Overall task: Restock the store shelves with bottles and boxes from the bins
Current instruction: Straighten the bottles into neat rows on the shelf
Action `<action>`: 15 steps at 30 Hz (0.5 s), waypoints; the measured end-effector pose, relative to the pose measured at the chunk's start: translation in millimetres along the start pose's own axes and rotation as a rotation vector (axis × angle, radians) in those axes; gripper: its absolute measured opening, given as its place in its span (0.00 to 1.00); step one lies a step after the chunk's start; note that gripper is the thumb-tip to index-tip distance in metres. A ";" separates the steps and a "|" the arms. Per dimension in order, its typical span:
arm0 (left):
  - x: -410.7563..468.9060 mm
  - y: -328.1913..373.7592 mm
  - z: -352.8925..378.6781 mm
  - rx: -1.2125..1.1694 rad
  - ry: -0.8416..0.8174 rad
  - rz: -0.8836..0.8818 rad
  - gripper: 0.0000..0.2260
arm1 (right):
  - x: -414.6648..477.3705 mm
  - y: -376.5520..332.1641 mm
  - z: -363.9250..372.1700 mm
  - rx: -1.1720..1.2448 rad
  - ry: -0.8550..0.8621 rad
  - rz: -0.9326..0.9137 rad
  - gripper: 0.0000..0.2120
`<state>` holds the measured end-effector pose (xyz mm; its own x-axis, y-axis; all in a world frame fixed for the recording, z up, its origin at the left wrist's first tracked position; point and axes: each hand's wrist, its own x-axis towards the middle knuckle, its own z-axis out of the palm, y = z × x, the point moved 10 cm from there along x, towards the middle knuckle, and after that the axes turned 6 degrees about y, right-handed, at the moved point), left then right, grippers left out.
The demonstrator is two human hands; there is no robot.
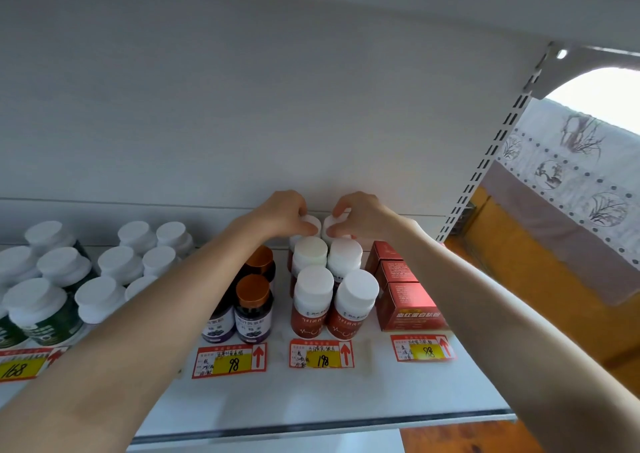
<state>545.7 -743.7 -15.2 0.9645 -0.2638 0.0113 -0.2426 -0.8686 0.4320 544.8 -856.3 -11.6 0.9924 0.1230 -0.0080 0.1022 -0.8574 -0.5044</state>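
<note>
Forearms [145, 328] over shelf [346, 393], left hand [282, 215] gripping left rear bottle [312, 223], right hand [362, 215] gripping right rear bottle [330, 225]

Upright red-label bottles [313, 300], white caps, in two columns on the white shelf [311, 400]. Rearmost pair held by the caps, left hand [284, 213] and right hand [360, 215] one each. Red boxes [408, 305] in a row just right of them.

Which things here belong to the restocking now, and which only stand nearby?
Job in hand:
- left hand, gripping the back left bottle
- right hand, gripping the back right bottle
- red-label bottles in front
- shelf

Only nearby:
- red boxes
- copper-capped bottles
- green-label bottles
- price tags
</note>
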 end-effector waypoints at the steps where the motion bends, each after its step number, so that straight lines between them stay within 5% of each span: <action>1: 0.6 -0.2 0.7 0.000 0.001 0.000 0.16 | -0.4 0.5 0.4 -0.002 0.000 0.001 0.17; 15: 1.1 -5.8 4.1 -0.051 0.026 -0.029 0.22 | -0.7 6.2 -3.1 0.030 0.003 -0.027 0.12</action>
<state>547.8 -740.6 -21.4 0.9736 -0.2272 0.0209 -0.2094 -0.8533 0.4775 545.0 -863.2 -12.1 0.9894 0.1447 0.0087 0.1273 -0.8384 -0.5300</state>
